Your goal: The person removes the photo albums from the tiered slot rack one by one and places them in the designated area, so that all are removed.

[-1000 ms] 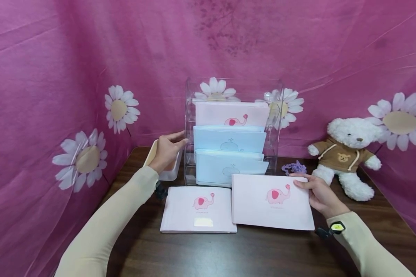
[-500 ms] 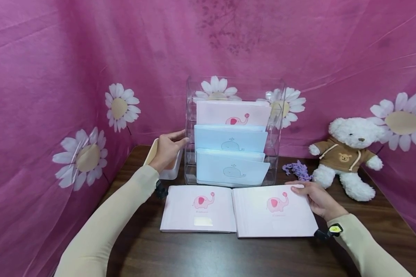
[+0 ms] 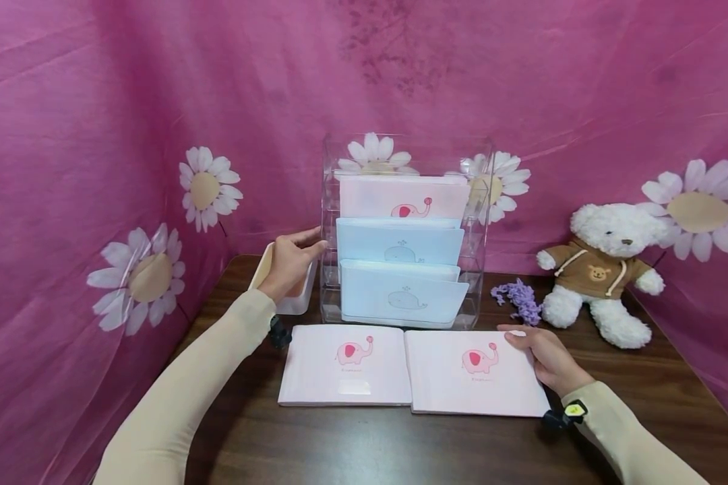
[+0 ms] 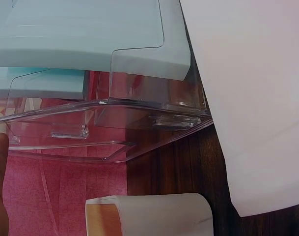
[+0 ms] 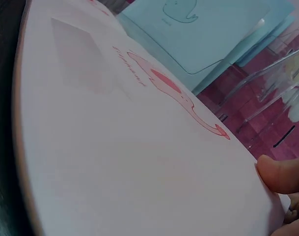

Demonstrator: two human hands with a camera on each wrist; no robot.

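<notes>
A pink booklet with an elephant print (image 3: 479, 391) lies on the table at front right, its inner edge against a matching booklet (image 3: 321, 380) on the left. My right hand (image 3: 546, 353) pinches its upper right corner, thumb on the cover; the right wrist view shows the thumb (image 5: 282, 174) on the edge and fingers partly hidden beneath. My left hand (image 3: 291, 263) touches the left side of a clear tiered rack (image 3: 476, 296) with fairly straight fingers. Inside the rack stand blue whale booklets (image 3: 364, 296), with a pink elephant booklet (image 3: 364, 195) above and behind them.
A white box (image 3: 297, 306) stands under my left hand, beside the rack. A purple tangle of yarn-like cord (image 3: 522, 300) lies right of the rack, near a white teddy bear (image 3: 600, 269) in a brown hoodie. Pink flowered cloth (image 3: 267, 101) hangs around the dark wooden table (image 3: 340, 451).
My right hand has lowered the right-hand elephant booklet from a raised, tilted position until it lies flat alongside the left one. The left hand has stayed at the rack.
</notes>
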